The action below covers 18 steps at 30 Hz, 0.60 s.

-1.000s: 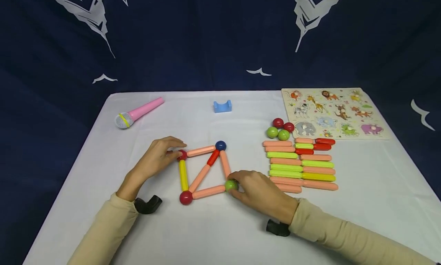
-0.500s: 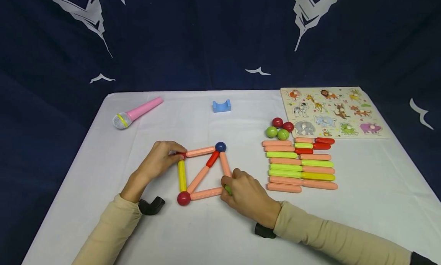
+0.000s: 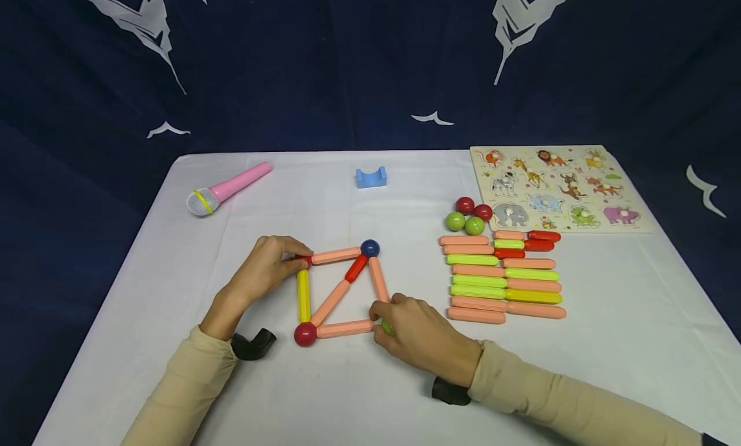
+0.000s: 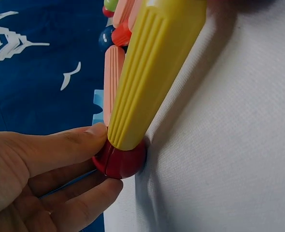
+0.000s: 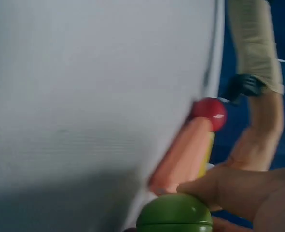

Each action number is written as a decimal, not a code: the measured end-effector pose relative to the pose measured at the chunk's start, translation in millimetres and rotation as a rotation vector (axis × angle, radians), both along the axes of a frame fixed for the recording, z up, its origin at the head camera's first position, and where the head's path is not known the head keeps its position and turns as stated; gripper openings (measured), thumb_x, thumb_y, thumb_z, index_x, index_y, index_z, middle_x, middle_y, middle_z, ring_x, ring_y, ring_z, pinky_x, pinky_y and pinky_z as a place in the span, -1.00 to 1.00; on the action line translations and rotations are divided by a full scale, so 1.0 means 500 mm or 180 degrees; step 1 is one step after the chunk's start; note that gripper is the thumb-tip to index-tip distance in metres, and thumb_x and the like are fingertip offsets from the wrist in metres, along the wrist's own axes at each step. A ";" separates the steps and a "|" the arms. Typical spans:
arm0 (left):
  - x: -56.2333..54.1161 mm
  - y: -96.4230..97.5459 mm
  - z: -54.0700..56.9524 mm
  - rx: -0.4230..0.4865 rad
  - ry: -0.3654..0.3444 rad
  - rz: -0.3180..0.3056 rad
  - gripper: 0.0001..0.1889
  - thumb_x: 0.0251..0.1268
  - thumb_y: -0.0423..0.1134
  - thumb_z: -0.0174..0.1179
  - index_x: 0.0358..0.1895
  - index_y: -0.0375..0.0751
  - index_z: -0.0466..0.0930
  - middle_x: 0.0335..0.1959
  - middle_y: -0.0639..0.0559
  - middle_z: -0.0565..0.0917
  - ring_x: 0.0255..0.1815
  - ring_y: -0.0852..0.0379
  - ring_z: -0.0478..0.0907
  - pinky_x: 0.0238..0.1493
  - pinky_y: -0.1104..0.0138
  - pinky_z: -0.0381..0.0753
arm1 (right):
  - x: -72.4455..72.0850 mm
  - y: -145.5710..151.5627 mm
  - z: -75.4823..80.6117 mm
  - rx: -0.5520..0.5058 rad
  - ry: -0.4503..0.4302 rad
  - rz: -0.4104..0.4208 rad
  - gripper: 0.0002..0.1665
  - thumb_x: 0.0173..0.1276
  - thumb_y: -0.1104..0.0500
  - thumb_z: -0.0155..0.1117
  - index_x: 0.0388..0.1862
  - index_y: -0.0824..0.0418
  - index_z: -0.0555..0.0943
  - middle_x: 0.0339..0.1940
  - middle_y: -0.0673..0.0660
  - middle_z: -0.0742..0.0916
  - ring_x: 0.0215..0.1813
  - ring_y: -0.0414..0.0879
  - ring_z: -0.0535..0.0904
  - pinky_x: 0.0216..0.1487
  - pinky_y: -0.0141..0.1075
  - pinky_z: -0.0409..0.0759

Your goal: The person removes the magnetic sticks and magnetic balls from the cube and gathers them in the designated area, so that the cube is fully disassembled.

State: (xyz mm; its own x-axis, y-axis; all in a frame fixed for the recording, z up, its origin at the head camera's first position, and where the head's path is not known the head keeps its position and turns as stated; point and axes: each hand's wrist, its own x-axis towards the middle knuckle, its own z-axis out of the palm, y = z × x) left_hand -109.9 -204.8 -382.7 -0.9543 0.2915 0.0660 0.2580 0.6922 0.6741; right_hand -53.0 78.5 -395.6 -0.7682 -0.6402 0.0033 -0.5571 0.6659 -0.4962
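Observation:
A four-sided frame of ball joints and ribbed sticks lies on the white table. My left hand (image 3: 260,275) pinches the red ball (image 4: 121,162) at its upper left corner, between thumb and fingers. A yellow stick (image 3: 303,296) runs from that ball to another red ball (image 3: 305,334) at lower left. My right hand (image 3: 428,336) grips the green ball (image 5: 174,215) at the lower right corner, mostly covering it in the head view. A blue ball (image 3: 370,248) forms the upper right corner. Salmon sticks (image 3: 345,329) make the other sides; a red stick (image 3: 356,269) and a salmon one form the diagonal.
Rows of loose sticks (image 3: 477,282) lie right of my right hand. Behind them are red and green balls (image 3: 455,221) and an animal puzzle board (image 3: 556,188). A pink toy microphone (image 3: 231,188) and a light blue cradle-shaped block (image 3: 371,177) sit toward the back.
My right hand has moved slightly left and down, and its fingers now cover more of the green ball. My left fingers have come further over the upper red ball.

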 end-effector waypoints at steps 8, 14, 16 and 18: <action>0.002 -0.011 -0.004 0.0006 -0.0050 0.0031 -0.83 0.19 -0.49 0.33 -0.14 -0.38 0.75 -0.17 -0.13 0.75 -0.04 -0.09 0.63 0.00 0.04 0.62 | -0.073 0.086 0.086 -0.0238 -0.0132 -0.0433 -0.64 0.20 0.19 0.45 -0.06 0.27 0.60 -0.29 0.01 0.63 -0.29 -0.12 0.55 -0.29 -0.33 0.60; 0.009 -0.019 -0.008 0.0019 -0.0086 0.0088 -0.81 0.17 -0.48 0.35 -0.13 -0.38 0.75 -0.15 -0.14 0.74 -0.02 -0.11 0.62 0.02 0.01 0.61 | -0.234 0.189 0.125 -0.0435 0.0187 -0.0917 -0.67 0.28 0.25 0.39 0.01 0.33 0.63 -0.05 0.26 0.68 -0.07 0.14 0.63 -0.02 0.02 0.61; 0.010 -0.020 -0.012 0.0028 -0.0086 0.0090 -0.81 0.17 -0.47 0.35 -0.13 -0.37 0.75 -0.15 -0.13 0.74 -0.03 -0.11 0.62 0.02 0.02 0.61 | -0.282 0.215 0.124 -0.0398 0.0160 -0.1142 -0.65 0.33 0.27 0.33 0.08 0.34 0.62 0.01 0.33 0.68 -0.01 0.22 0.63 0.02 0.09 0.58; 0.011 -0.020 -0.015 0.0045 -0.0070 0.0075 -0.81 0.16 -0.47 0.36 -0.14 -0.37 0.75 -0.16 -0.13 0.75 -0.03 -0.10 0.63 0.01 0.03 0.62 | -0.322 0.235 0.115 -0.0308 0.0109 -0.1282 -0.62 0.36 0.28 0.29 0.13 0.38 0.59 0.04 0.39 0.67 0.04 0.29 0.61 0.06 0.13 0.56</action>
State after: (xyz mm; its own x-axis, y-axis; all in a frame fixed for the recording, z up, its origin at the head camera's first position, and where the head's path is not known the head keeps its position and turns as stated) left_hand -104.5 -214.9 -390.2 -0.9622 0.2680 0.0489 0.2267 0.6882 0.6892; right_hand -213.9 196.0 -338.1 -0.9556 -0.2841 0.0785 -0.2789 0.7852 -0.5529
